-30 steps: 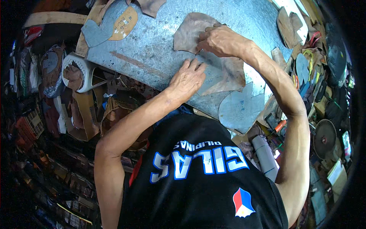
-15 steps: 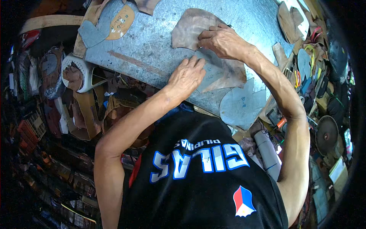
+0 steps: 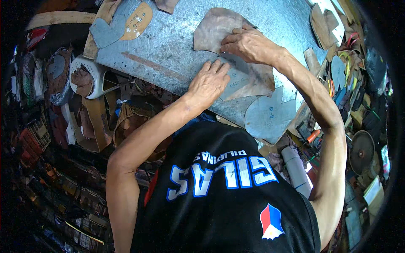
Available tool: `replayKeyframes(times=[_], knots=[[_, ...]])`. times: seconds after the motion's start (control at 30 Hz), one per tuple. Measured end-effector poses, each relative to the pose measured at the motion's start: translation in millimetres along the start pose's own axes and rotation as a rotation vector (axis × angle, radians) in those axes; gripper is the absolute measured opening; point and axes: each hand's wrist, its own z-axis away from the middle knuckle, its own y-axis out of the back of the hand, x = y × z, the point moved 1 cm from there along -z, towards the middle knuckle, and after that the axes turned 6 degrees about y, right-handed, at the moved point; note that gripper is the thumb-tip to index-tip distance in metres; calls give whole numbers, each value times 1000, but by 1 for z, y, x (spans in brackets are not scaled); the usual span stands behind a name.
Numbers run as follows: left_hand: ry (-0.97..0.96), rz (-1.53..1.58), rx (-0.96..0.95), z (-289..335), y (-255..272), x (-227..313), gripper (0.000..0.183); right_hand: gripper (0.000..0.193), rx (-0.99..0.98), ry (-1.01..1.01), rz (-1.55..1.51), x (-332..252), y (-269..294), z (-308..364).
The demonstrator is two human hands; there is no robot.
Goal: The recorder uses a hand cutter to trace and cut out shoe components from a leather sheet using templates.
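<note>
My left hand (image 3: 209,79) lies spread, its fingertips pressing on a grey flat template (image 3: 239,80) with handwritten marks. The template rests on a brownish-grey piece of leather (image 3: 217,29) with an irregular curved outline, flat on the metal-topped table (image 3: 168,46). Above the template's far edge, my right hand (image 3: 253,44) is closed, fingers curled toward the leather. A thin tip seems to show below its fingers, but what they grip is mostly hidden. Closer to me, right of the leather, another grey template (image 3: 271,116) lies at the table edge.
Far left on the table are a tan oval template (image 3: 137,21) and a grey one (image 3: 104,36). A white plastic stool (image 3: 99,76) stands left of the table, by a cardboard box (image 3: 98,122). Leather scraps (image 3: 322,25) and clutter line the right side, with a round dark disc (image 3: 361,152).
The whole view has shifted slightly. Both hands stay at nearly the same places on the template and leather, the right one moving only a little.
</note>
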Motion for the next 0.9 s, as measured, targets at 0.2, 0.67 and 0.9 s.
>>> replayKeyframes(times=[0.2, 0.67, 0.9], knots=[[-2, -19, -78, -1, 3, 1, 21, 23, -1, 42, 77, 5, 1, -2], [-6, 20, -3, -2, 0, -4, 20, 23, 1, -38, 65, 9, -3, 8], [12, 36, -73, -2, 4, -4, 21, 22, -9, -219, -123, -8, 1, 12]])
